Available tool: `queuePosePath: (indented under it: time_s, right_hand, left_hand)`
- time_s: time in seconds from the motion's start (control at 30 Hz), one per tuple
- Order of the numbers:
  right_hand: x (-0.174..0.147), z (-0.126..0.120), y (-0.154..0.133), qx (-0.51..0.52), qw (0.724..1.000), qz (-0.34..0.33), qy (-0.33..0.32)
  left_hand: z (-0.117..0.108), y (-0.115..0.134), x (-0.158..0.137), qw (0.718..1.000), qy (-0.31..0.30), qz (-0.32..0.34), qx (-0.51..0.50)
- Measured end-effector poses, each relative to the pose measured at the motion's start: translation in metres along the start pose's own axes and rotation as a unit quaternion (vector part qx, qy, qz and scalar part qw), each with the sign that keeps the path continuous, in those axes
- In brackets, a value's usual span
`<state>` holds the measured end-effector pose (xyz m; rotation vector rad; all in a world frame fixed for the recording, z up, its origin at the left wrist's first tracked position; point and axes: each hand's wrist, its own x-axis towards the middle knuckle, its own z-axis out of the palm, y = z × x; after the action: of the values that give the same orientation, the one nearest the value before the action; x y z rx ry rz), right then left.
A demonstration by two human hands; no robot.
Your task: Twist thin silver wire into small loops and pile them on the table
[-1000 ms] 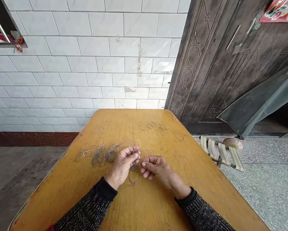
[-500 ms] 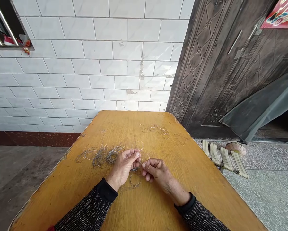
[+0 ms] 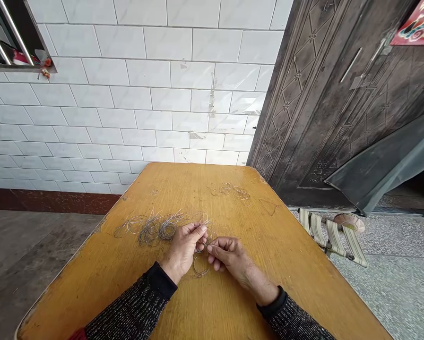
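Note:
Between my hands is a thin wire loop (image 3: 205,218), its strands rising above my left fingertips. My left hand (image 3: 185,245) is closed, thumb and forefinger pinching this wire. Just to the right, my right hand (image 3: 229,257) pinches fine wire too, its fingertips almost meeting the left ones. A curved piece of wire (image 3: 200,272) shows on the table below my fingers. Left of my hands lie coiled wire bundles (image 3: 167,228), (image 3: 149,232) with loose ends sticking up. How the strands run between my fingers is too fine to make out.
Several thin wire rings (image 3: 233,190) lie toward the back right of the wooden table (image 3: 212,302), beside a single bent strand (image 3: 269,206). A tiled wall (image 3: 126,94) stands behind. A striped folding stool (image 3: 334,236) is on the floor at right, near a dark door (image 3: 304,118).
Both hands stay close together, still pinching the wire. The loop above my left fingers looks lower and narrower than before. The whole view has shifted slightly.

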<state>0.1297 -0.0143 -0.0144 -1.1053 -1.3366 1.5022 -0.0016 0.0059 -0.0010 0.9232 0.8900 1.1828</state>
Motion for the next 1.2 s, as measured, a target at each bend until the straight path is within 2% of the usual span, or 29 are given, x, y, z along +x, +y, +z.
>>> queuePosePath:
  time_s: [0.17,0.37,0.5,0.63,0.8,1.0,1.1,1.2]
  right_hand:
    - [0.001,0.000,-0.001,-0.002,1.000,-0.004,-0.006]
    - [0.002,0.000,0.000,0.003,1.000,-0.004,-0.007]
    - [0.002,-0.003,-0.003,0.007,1.000,-0.012,0.005]
    - [-0.002,-0.006,-0.009,0.000,0.999,-0.047,-0.013]
    - [-0.002,-0.008,-0.012,0.010,0.996,-0.084,0.033]
    - [0.003,-0.013,-0.011,0.041,0.992,-0.081,0.084]
    - [0.007,-0.016,-0.006,0.048,0.990,-0.078,0.105]
    - [0.016,-0.019,-0.004,0.055,0.988,-0.074,0.127]
  left_hand:
    - [-0.001,-0.003,0.001,0.996,-0.012,-0.045,-0.079]
    - [-0.002,-0.003,0.003,0.987,0.004,-0.096,-0.125]
    - [-0.001,-0.002,0.002,0.993,0.021,-0.061,-0.099]
    - [0.002,0.003,-0.002,0.998,0.049,-0.020,-0.034]
    - [0.002,0.006,-0.007,0.999,0.011,-0.002,0.035]
    - [0.001,-0.004,-0.004,0.997,0.076,0.024,-0.021]
    - [0.004,-0.007,-0.004,0.998,0.056,0.042,-0.011]
    - [0.007,-0.008,-0.008,0.995,0.018,0.070,0.063]
